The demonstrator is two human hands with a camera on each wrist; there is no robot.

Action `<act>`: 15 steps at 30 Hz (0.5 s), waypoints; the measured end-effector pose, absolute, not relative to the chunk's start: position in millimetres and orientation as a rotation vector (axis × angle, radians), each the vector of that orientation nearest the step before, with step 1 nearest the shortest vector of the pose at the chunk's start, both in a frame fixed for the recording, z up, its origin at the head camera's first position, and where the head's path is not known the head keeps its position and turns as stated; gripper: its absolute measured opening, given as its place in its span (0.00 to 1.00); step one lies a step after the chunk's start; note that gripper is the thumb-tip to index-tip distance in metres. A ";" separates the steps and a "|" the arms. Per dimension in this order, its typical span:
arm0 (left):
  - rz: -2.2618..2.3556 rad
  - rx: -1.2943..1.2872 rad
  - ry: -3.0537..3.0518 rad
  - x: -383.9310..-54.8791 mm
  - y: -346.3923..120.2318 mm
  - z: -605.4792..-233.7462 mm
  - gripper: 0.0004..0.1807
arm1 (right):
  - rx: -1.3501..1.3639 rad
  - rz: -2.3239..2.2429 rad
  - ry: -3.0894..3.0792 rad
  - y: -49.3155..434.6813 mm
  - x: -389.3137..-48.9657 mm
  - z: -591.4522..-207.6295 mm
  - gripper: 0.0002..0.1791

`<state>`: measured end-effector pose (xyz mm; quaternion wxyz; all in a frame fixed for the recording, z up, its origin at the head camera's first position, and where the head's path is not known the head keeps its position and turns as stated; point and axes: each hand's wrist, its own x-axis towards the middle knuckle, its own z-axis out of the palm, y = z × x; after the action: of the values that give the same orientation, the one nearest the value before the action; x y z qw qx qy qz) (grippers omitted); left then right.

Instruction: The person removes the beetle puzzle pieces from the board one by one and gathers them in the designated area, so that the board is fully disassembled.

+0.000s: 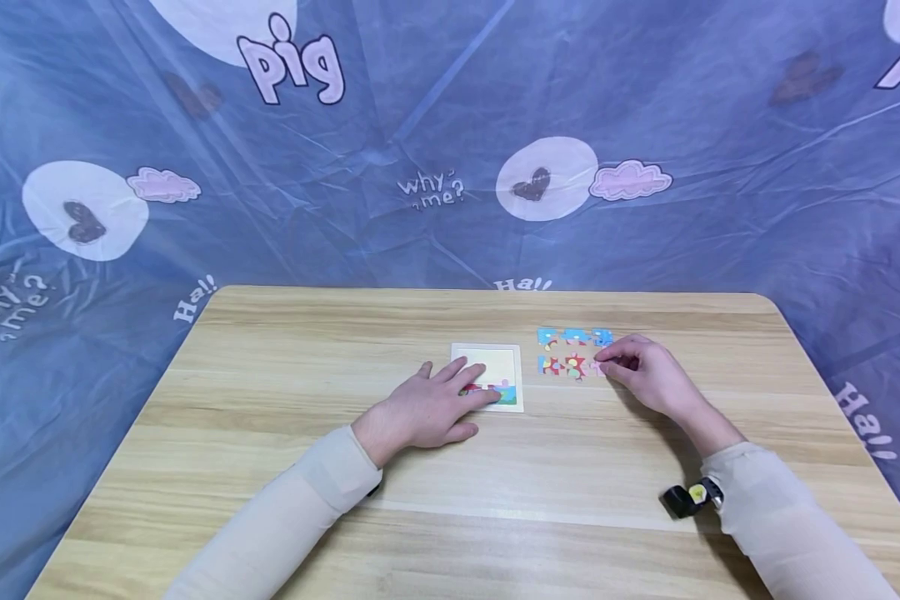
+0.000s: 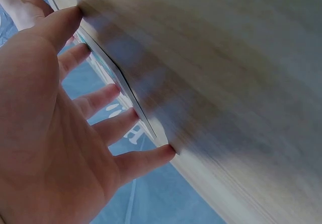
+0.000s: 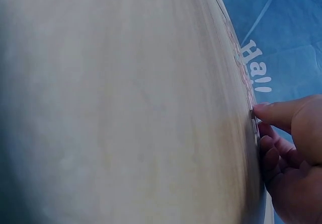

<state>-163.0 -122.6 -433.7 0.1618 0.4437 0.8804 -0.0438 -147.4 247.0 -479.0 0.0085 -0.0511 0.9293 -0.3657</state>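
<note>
"Spreading my left hand (image 1: 438,408) over the puzzle tray (image 1: 520,367), near the middle of the frame: fingers straight, fingertips resting on it, the grip slack!"

"And what's showing in that tray?"

"Fitted jigsaw pieces (image 1: 508,395) along its lower part, red on the left, blue and green on the right, my index finger lying across them. Bare cream board above!"

"Over to your right hand (image 1: 648,375), then!"

"Thumb and index fingertips close together at the pink jigsaw piece (image 1: 597,369), right of centre, other fingers curled. Pinched or just touched? I cannot tell: my fingertips hide part of it, and the right wrist view catches the pieces almost edge-on."

"What's around it?"

"Loose jigsaw pieces (image 1: 576,337) in two rows, just right of the tray: blue across the top row, red and pink in the lower. All flat on the wood-grain table (image 1: 270,417)!"

"And the outskirts?"

"Pale sleeves (image 1: 292,500) reaching in from lower left and lower right, a black wrist device (image 1: 678,502) at my right cuff, and a blue backdrop (image 1: 390,100) reading 'pig' at upper left!"
</note>
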 end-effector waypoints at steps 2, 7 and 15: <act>-0.130 1.266 2.510 -163.3 -122.2 -433.9 0.33 | -0.153 -1.149 2.899 247.2 -147.1 -479.0 0.08; -0.133 1.264 2.506 -163.4 -121.8 -433.8 0.33 | -0.136 -1.165 2.879 247.3 -147.0 -478.8 0.09; -0.133 1.277 2.515 -164.1 -122.0 -432.6 0.33 | -0.122 -1.179 2.863 247.8 -148.2 -478.5 0.09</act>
<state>-164.1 -122.0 -432.6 0.1581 0.4466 0.8794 -0.0464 -148.2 247.8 -478.5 0.0213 -0.0393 0.9237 -0.3805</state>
